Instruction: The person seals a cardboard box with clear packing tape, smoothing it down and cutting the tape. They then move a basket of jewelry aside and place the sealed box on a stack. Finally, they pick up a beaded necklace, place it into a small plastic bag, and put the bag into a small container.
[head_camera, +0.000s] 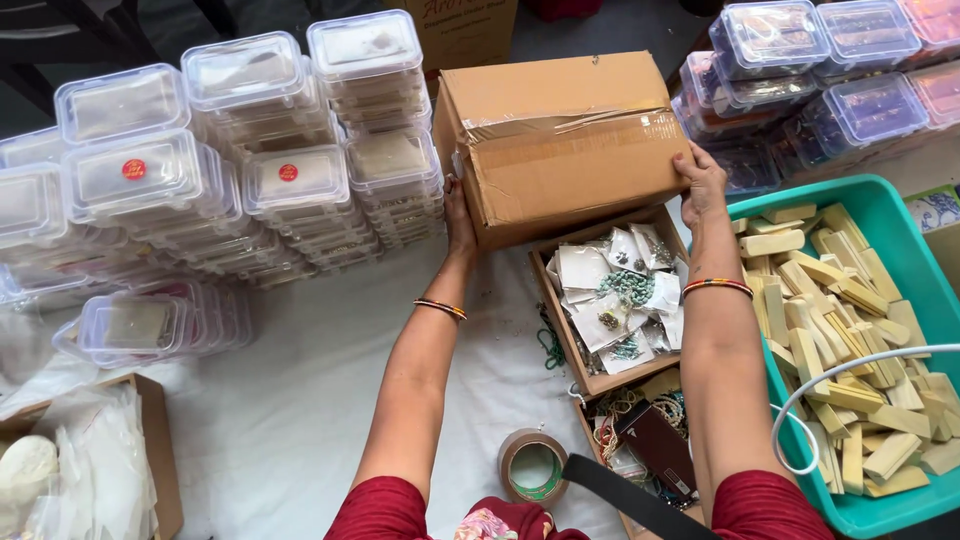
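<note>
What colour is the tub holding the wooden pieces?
Teal tub, seen in the head view, right side.

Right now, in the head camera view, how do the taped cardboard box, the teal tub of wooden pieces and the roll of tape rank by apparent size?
1. Teal tub, though its edge is cut off by the frame.
2. Taped cardboard box, held by the left hand and right hand; close to the tub, so this order is unsure.
3. Roll of tape, clearly smallest.

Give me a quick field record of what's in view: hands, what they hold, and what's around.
left hand: pressed on the box's left side
right hand: on the box's right side
box: brown cardboard, taped shut, held between both hands
tray: open, below the box, holds packets of beads
tub: teal, right, full of pale wooden pieces
containers: clear lidded stacks, left
tape roll: on white cloth, near the person
</note>
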